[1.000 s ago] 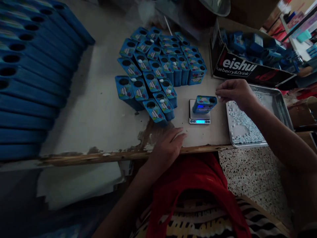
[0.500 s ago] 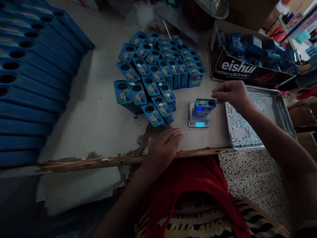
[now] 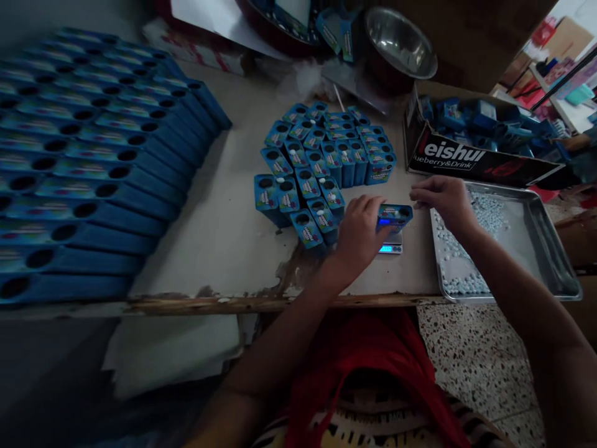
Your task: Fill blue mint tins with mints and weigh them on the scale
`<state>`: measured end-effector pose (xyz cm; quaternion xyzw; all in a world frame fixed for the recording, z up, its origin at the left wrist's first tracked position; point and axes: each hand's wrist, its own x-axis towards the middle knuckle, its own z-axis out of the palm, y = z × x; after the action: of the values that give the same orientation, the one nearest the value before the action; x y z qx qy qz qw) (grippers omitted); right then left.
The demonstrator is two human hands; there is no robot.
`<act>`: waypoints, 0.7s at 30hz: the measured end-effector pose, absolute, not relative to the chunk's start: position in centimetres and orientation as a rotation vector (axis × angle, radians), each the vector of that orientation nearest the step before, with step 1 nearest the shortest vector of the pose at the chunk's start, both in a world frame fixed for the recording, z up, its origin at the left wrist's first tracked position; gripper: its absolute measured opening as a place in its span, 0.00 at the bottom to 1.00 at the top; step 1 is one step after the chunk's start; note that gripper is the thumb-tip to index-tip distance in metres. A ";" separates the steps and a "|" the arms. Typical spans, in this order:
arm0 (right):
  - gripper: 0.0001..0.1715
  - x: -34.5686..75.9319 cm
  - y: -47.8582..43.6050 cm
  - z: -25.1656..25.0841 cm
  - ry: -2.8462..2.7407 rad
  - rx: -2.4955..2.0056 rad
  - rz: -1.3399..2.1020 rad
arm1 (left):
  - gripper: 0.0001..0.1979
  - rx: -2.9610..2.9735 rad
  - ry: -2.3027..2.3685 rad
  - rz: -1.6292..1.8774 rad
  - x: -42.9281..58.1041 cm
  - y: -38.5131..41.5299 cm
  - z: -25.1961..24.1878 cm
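A blue box [image 3: 395,213] with a round hole in its top stands on a small digital scale [image 3: 396,247] whose display glows blue. My left hand [image 3: 361,227] is at the box's left side, thumb and fingers closed round that end. Just right of the box, my right hand [image 3: 441,194] has its fingertips pinched together; whatever they hold is too small to make out. Below and beyond it, small pale pellets [image 3: 466,285] lie in a metal tray [image 3: 541,249]. A cluster of blue boxes [image 3: 308,183] stands left of the scale, some with white pieces on top.
Rows of upright blue boxes [image 3: 107,190] fill the left side. At the back right is a black carton [image 3: 448,154] holding more blue boxes. A steel bowl [image 3: 401,46] sits at the back. The table's worn front edge [image 3: 233,305] runs below my hands.
My left hand has moved up and right from the table's front edge to the box on the scale. My right hand stays beside the box. The view has shifted, showing more of the left rows.
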<state>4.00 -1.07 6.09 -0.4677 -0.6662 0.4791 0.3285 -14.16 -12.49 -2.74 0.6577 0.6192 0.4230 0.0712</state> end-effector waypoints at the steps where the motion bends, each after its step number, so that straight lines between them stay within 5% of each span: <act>1: 0.26 4.3 -1.0 6.2 -1.700 -1.210 1.280 | 0.31 1.992 1.831 1.238 -13.8 -11.7 -2.9; 7: 0.20 5.7 -2.2 6.4 -1.707 -1.168 1.537 | 0.42 1.817 1.822 1.219 -13.8 -10.6 -4.1; 16: 0.09 2.8 -2.8 3.1 -2.284 -1.184 0.858 | 0.27 1.756 1.701 1.243 -13.5 -10.0 -3.2; 21: 0.17 5.1 -1.3 3.1 -2.143 -1.350 0.961 | 0.19 1.831 1.641 1.142 -12.8 -8.8 -2.2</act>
<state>5.06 -1.33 3.10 -0.4866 -0.7726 0.3466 0.2147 -12.78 -8.77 -2.18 0.6597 0.5915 0.4115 0.2137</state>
